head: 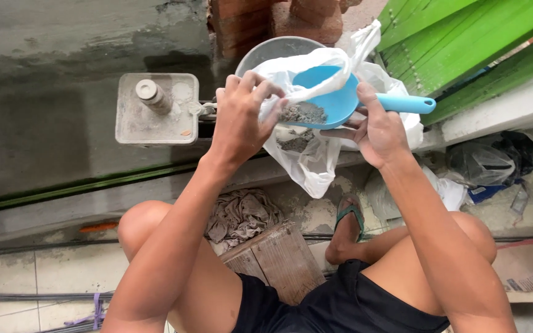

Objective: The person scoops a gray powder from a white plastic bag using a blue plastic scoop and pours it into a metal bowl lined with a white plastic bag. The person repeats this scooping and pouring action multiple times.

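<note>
My right hand [379,126] grips a light blue plastic scoop [340,98] by its handle, level, with grey cement powder [303,113] lying in its bowl. My left hand [242,114] pinches the rim of a white plastic bag [316,163] and holds it up beside the scoop. More grey powder shows through the bag below the scoop. A grey metal bowl [266,52] sits just behind the bag, partly hidden by it.
A dusty square grey block with a short cylinder on it [155,108] stands to the left. Red bricks [279,18] lie behind the bowl, green boards [464,43] at the right. A crumpled rag [239,216] and a wooden block [276,259] lie between my knees.
</note>
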